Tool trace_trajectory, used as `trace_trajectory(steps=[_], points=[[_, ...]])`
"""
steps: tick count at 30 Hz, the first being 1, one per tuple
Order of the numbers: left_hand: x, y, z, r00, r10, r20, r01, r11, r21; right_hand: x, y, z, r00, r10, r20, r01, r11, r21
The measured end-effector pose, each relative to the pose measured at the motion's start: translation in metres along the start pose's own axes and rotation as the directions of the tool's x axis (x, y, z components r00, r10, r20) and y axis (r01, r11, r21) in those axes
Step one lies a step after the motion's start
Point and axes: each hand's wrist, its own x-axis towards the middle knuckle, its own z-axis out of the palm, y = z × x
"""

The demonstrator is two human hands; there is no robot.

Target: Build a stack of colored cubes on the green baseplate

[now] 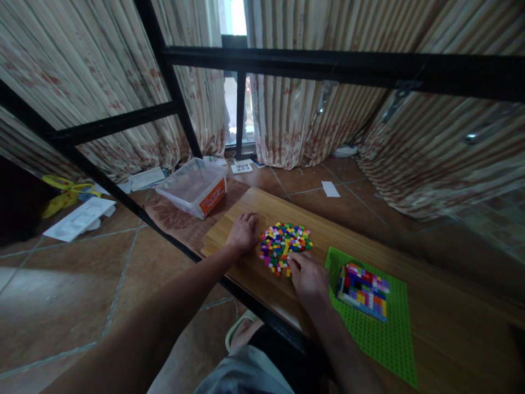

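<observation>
On the wooden tabletop [262, 202], a pile of small multicoloured building bricks [283, 243] lies spread out. My left hand [243, 232] rests on the wood at the pile's left edge, its fingers curled in with nothing visible in them. At the pile's lower right, my right hand [310, 278] is closed in a pinch, with a small pale building brick [289, 257] showing at its fingertips. To the right of that hand, a green studded baseplate [394, 339] carries a low block-shaped build [365, 291] of many coloured bricks.
A clear plastic box [191, 183] with an orange label stands on the floor beyond the table. Black metal bars [287, 59] cross in front of and above the table. White packaging [80, 219], yellow scissors-like handles [61, 191] and a paper [330, 189] lie about; patterned curtains [295, 120] hang behind.
</observation>
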Motion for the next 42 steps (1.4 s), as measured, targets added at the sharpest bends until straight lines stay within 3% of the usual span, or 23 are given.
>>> trace_trajectory(steps=[4, 7, 15, 20, 26, 30, 34, 38, 42], points=[[0.0, 0.0, 0.001, 1.0, 0.002, -0.003, -0.002, 1.0, -0.009, 0.009, -0.01, 0.002, 0.988, -0.084, 0.127, 0.107, 0.977, -0.187], [0.0, 0.0, 0.001, 1.0, 0.005, -0.002, -0.006, 1.0, -0.012, 0.012, -0.012, 0.002, 0.98, -0.119, 0.16, 0.157, 0.954, -0.255], [0.0, 0.001, 0.0, 1.0, -0.006, 0.009, 0.006, 1.0, -0.005, 0.049, -0.002, 0.008, 0.991, -0.122, 0.057, 0.133, 0.959, -0.251], [0.0, 0.001, -0.002, 1.0, 0.002, 0.004, -0.002, 1.0, -0.004, 0.078, 0.003, 0.018, 0.974, -0.182, 0.135, 0.213, 0.935, -0.282], [0.0, 0.001, -0.001, 1.0, -0.006, -0.001, 0.006, 1.0, -0.015, 0.085, 0.006, 0.019, 0.973, -0.177, 0.15, 0.214, 0.932, -0.291], [0.0, 0.001, -0.002, 1.0, -0.004, 0.002, 0.004, 1.0, -0.022, 0.076, 0.003, 0.009, 0.977, -0.176, 0.116, 0.197, 0.958, -0.207], [0.0, 0.001, -0.001, 1.0, -0.005, -0.002, 0.005, 1.0, -0.015, 0.05, -0.002, 0.001, 0.997, -0.074, 0.037, 0.072, 0.997, 0.034], [0.0, -0.001, 0.001, 1.0, 0.004, -0.005, -0.004, 1.0, -0.008, 0.015, -0.001, -0.004, 0.997, 0.067, -0.038, -0.054, 0.96, 0.274], [0.0, -0.002, 0.001, 1.0, 0.009, -0.013, -0.009, 1.0, -0.006, -0.014, 0.003, -0.012, 0.985, 0.17, -0.03, -0.143, 0.901, 0.41]])
